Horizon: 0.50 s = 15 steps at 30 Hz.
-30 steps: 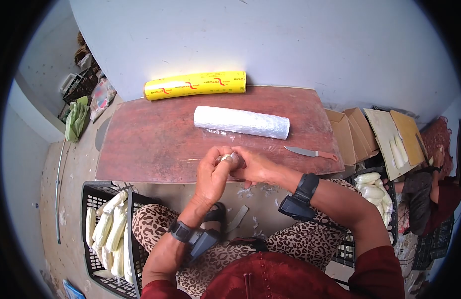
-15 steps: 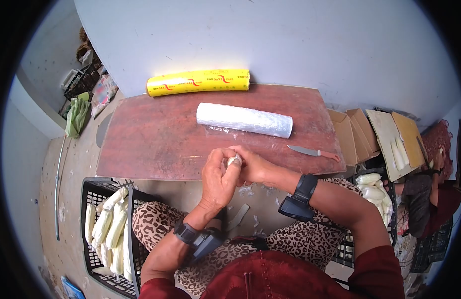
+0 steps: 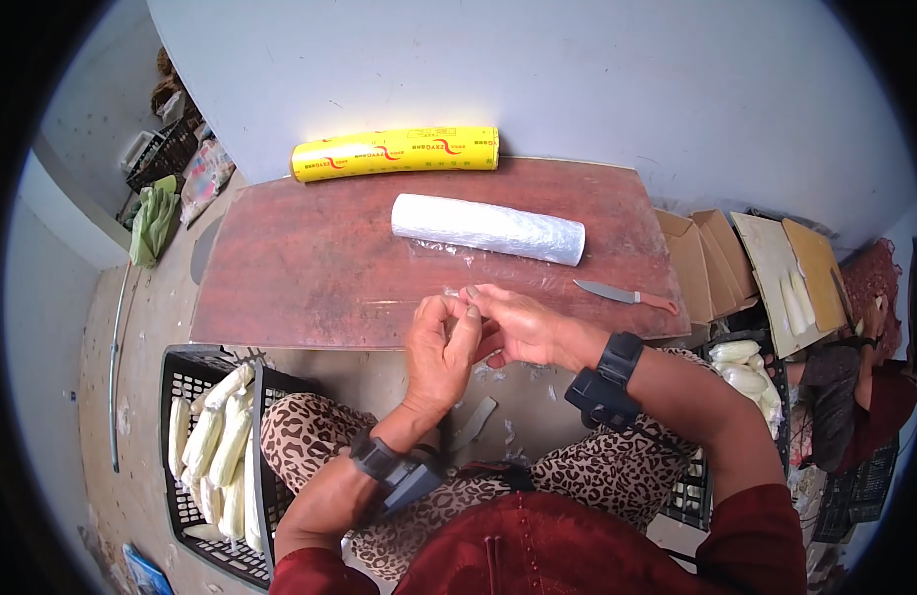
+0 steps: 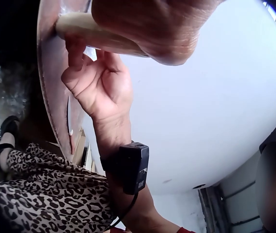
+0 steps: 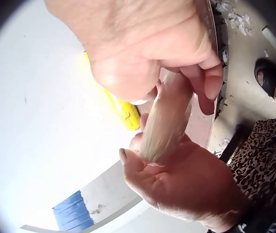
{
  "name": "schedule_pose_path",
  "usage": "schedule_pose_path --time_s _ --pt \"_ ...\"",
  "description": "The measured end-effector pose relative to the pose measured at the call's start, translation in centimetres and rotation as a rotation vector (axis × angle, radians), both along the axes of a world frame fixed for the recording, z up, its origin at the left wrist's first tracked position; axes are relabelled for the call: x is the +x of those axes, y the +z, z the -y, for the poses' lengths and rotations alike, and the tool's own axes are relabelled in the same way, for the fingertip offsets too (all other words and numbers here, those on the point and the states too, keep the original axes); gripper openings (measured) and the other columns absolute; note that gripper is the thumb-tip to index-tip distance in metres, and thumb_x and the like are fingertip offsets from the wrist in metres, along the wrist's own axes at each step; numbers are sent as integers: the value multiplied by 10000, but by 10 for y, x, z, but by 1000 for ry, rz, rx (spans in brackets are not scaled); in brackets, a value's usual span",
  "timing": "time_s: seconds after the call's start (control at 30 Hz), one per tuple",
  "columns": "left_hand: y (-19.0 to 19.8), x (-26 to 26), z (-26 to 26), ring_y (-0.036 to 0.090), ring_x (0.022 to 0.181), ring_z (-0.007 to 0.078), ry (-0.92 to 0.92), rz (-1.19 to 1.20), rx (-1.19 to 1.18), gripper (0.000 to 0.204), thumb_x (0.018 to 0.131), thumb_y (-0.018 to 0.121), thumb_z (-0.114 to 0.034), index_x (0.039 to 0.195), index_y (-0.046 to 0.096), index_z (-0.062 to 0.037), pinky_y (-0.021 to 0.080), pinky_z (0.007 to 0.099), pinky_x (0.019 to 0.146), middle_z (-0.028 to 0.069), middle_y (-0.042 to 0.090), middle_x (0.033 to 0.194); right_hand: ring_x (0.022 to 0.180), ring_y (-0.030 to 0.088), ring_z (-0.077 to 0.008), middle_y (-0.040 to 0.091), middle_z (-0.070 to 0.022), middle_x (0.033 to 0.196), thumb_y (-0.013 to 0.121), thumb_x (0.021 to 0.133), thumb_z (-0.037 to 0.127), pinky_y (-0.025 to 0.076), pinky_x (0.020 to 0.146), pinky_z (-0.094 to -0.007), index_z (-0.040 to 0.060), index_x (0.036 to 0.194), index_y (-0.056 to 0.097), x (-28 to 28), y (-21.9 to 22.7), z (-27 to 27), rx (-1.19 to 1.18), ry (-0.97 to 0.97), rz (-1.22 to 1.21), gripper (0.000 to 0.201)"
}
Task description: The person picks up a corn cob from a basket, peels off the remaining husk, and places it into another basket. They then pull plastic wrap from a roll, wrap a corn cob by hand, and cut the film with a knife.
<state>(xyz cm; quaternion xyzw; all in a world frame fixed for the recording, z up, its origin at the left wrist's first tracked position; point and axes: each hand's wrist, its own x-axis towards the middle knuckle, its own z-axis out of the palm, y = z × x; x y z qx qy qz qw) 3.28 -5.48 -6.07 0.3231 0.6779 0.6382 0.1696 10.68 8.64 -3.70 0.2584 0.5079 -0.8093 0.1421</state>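
A pale, smooth, elongated vegetable (image 5: 166, 124) with a shiny film-like surface lies between the two hands. My left hand (image 3: 440, 347) holds it, fingers curled round its lower part in the right wrist view. At the other end, thumb and fingers of my right hand (image 3: 523, 327) pinch it, the palm turned toward the left wrist camera. In the head view the hands hide nearly all of the vegetable, just in front of the table edge. Beyond them on the table lies a roll of clear plastic film (image 3: 488, 229).
On the brown table (image 3: 309, 258) are a yellow printed roll (image 3: 394, 154) at the back and a knife (image 3: 627, 296) at right. Black crates (image 3: 260, 436) of pale vegetables stand on both sides. Cardboard boxes (image 3: 711, 263) are at right, with another person (image 3: 845, 397) beyond.
My right hand has turned a little, its palm and fingers showing more. The pale bit seen between the hands earlier is now mostly covered. The table sits slightly higher in view.
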Motion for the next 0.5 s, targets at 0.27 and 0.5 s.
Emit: schedule_pose_path --time_s 0.27,0.5 --pt "6 5 -3 536 852 249 37 -124 21 168 880 628 -160 898 558 -8 444 354 774 129 537 926 750 634 -187 587 -78 1012 567 963 366 440 584 -295 175 1361 325 -5 -19 4 -81 -163 1 504" --pt "-9 9 -2 510 1051 336 72 -301 -43 445 843 661 -162 1190 442 10 415 412 925 189 473 1135 899 619 -204 570 -114 1096 677 892 175 511 649 -331 137 1438 205 -4 -18 3 -65 -254 -120 722"
